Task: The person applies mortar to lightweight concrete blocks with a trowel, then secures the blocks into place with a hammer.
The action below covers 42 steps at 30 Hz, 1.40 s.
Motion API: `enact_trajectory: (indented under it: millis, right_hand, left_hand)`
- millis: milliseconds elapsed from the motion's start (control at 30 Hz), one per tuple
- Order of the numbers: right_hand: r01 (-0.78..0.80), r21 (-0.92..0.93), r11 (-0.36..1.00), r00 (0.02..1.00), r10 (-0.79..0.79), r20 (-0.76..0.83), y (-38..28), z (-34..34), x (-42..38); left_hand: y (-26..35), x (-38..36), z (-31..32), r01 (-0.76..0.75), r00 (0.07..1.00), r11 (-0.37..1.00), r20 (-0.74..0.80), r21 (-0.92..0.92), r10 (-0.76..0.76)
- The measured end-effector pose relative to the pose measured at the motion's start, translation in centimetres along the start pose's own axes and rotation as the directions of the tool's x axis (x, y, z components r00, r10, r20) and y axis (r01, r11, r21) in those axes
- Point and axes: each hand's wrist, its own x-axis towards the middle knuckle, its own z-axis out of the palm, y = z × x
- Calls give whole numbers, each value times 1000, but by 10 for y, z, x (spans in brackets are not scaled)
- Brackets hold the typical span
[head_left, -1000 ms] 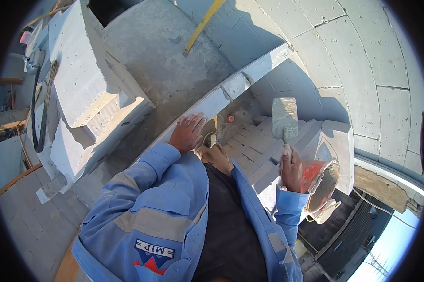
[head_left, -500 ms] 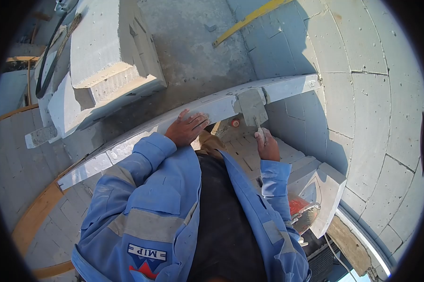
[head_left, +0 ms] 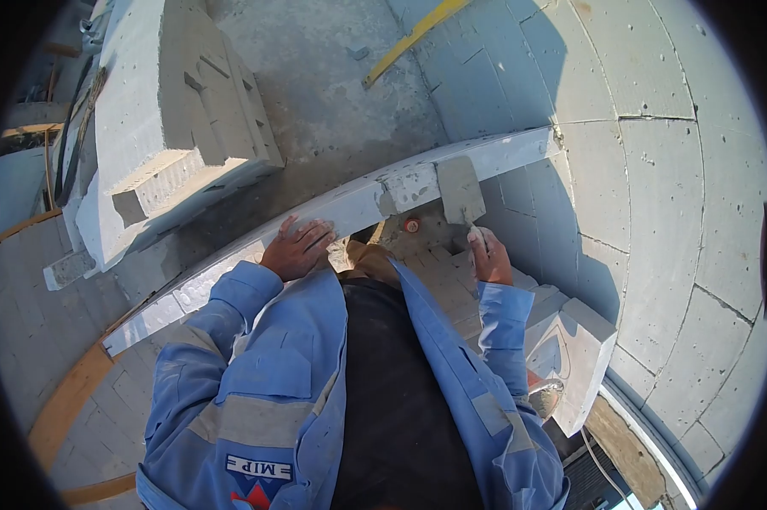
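Nearest is a blue work jacket (head_left: 268,365) with grey bands and a "MIP" patch, worn over a dark shirt (head_left: 392,382). The left hand (head_left: 298,248) lies palm down, its fingers loosely spread and gripping nothing that shows, on a low, narrow wall of white blocks (head_left: 353,208). The right hand (head_left: 491,257) is curled closed around the handle of a mortar-smeared trowel (head_left: 461,189). The blade extends beyond the right fingers, flat side in view, across the near edge of that wall; whether it presses on the blocks cannot be told. Just left of the blade, between the two sets of fingers, the wall bears a rough grey patch of mortar (head_left: 387,202). Lower, also between them, sits a small orange-red round object (head_left: 411,224). Below and right of the right fingers stand pale blocks (head_left: 574,353). Up and left of the left fingers is a bulky stack of pale blocks (head_left: 137,93). Beyond both hands lies a grey concrete floor (head_left: 315,76), with a yellow bar (head_left: 413,44) leaning over its far side. A tall block wall (head_left: 655,187) rises well right of the right fingers.
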Motion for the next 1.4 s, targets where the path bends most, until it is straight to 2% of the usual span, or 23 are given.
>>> enact_trajectory:
  millis: [33, 67, 200, 267, 400, 433, 467, 500, 633, 700, 733, 800, 833, 900, 933, 1000, 1100, 1133, 1200, 1233, 1300, 1367, 1400]
  right_hand:
    - [-113, 61, 992, 990, 108, 88, -8, -9, 0]
    - [-127, 64, 990, 989, 121, 89, -6, -15, 2]
    - [-36, 77, 996, 995, 29, 92, 5, -33, 21]
    - [16, 21, 1000, 1000, -15, -19, 7, -35, 25]
    - [-69, 57, 996, 993, 63, 100, -18, -28, 13]
    - [151, -109, 983, 989, -149, 28, 3, -16, 18]
    - [342, -280, 897, 933, -359, -10, 14, -10, 19]
    - [231, -281, 932, 972, -236, 15, 5, -14, 19]
    - [165, -383, 909, 967, -226, -118, 21, -31, 25]
    - [90, -175, 980, 989, -109, -100, 20, -41, 28]
    - [87, -174, 981, 989, -106, -101, 4, -41, 22]
    - [-172, 6, 985, 975, 169, 141, -28, -37, 11]
    - [-174, 8, 985, 976, 172, 138, -25, -32, 12]
    - [-7, -62, 998, 985, 17, 170, -9, -17, 20]
    - [-12, -58, 998, 986, 22, 167, 4, -14, 24]
    - [121, -161, 980, 992, -123, 0, 32, -20, 34]
    - [105, -163, 981, 991, -116, -63, 44, -38, 42]
    - [103, -166, 981, 991, -116, -70, 24, -41, 35]
    - [-152, 116, 981, 988, 147, 50, -14, -37, 14]
    - [-150, 116, 982, 988, 145, 47, -21, -23, 7]
    - [-302, 364, 881, 952, 265, 150, -31, 8, -10]
    - [-291, 365, 884, 937, 188, 293, -38, 37, -26]
    - [-296, 371, 881, 939, 196, 283, -39, 51, -31]
  left_hand:
    - [2, -2, 0, -2, 1000, 1000, 19, 8, 2]
    - [4, -5, 0, -8, 1000, 1000, 28, 0, 8]
    - [1, -6, 7, 16, 999, 1000, 43, 26, -17]
    - [3, -10, 8, 42, 997, 999, 58, 22, -43]
    - [1, -12, 10, 63, 994, 998, 88, 13, -64]
    - [2, -12, 10, 61, 992, 998, 107, 1, -61]
    - [3, -12, 10, 64, 992, 998, 109, -1, -64]
    - [2, -11, 9, 69, 991, 998, 114, -12, -68]
    - [3, -9, 8, 75, 991, 997, 110, -23, -72]
    - [1, -7, 7, 72, 991, 997, 117, -19, -69]
    - [2, -9, 7, 78, 989, 997, 130, -21, -75]
    - [2, -8, 6, 67, 991, 998, 116, -20, -64]
    - [2, -8, 6, 56, 993, 998, 101, -19, -54]
    - [0, -6, 6, 40, 996, 999, 85, -10, -39]
    - [0, -6, 5, 26, 997, 1000, 72, -3, -26]
    - [1, -4, 4, 21, 999, 1000, 50, 3, -21]
    - [0, -5, 6, 3, 1000, 1000, 19, 4, -3]
    - [-1, -5, 6, 4, 1000, 1000, 18, 7, -4]
    - [0, -6, 5, -1, 1000, 1000, 21, 10, 1]
    - [-1, -4, 4, -5, 1000, 1000, 24, 20, 4]
    - [-2, -5, 5, -6, 1000, 1000, 13, 18, 6]
    - [-1, -5, 4, -20, 1000, 1000, 8, 6, 20]
    - [-1, -3, 3, -10, 1000, 1000, 14, -2, 10]
